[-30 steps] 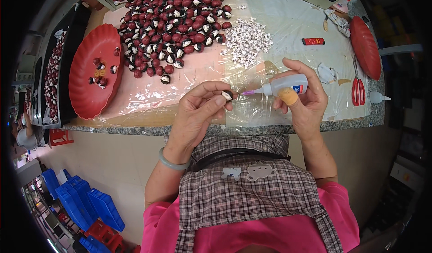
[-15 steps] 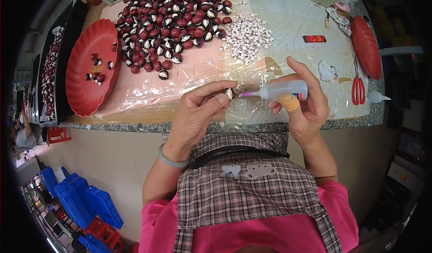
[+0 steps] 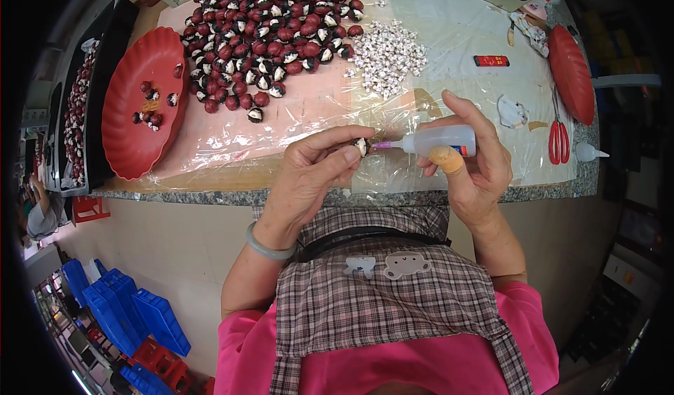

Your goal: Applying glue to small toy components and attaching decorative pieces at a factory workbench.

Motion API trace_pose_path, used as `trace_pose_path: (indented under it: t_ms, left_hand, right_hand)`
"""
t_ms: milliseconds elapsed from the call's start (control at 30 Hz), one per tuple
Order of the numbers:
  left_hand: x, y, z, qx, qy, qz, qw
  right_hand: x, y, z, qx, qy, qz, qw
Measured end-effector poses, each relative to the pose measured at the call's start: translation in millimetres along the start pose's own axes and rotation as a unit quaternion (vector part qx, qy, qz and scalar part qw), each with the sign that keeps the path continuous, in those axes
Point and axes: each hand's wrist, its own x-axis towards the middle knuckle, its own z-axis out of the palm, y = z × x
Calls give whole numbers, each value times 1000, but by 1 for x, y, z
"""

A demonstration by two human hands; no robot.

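Between thumb and forefinger, my left hand (image 3: 312,167) pinches a small round black-and-white piece (image 3: 361,147). A clear squeeze bottle (image 3: 437,141) with a purple nozzle (image 3: 385,145) lies sideways in my right hand (image 3: 481,163), its tip at the small piece; I cannot tell if they touch. A tan finger cover wraps the right thumb. Beyond my hands is a large heap of round dark-red, black and white pieces (image 3: 270,33). Beside it on the right lies a pile of tiny white pieces with dark marks (image 3: 388,56).
A red scalloped tray (image 3: 126,124) with several round pieces stands at the left, another red tray (image 3: 570,72) at the right. Red-handled scissors (image 3: 559,142), a small red packet (image 3: 491,61) and a white nozzle cap (image 3: 590,152) lie on the right. Blue crates (image 3: 116,314) stand on the floor.
The bottle in my right hand has shifted slightly left, its nozzle closer to the small piece. My left hand has moved very slightly right, still pinching it.
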Motion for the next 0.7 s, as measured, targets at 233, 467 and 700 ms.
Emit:
trace_pose_path:
  t_ms: [233,467,700]
  left_hand:
    - [-1,2,-1,-5,-6,2,1000]
    - [-7,14,-7,-30,47,31,998]
    - [-13,12,-18,-42,83,24,995]
  right_hand:
    - [1,-1,-6,-5,20,10,1000]
    - [13,20,-18,265,41,167,949]
    - [34,37,-7,154,-8,298,942]
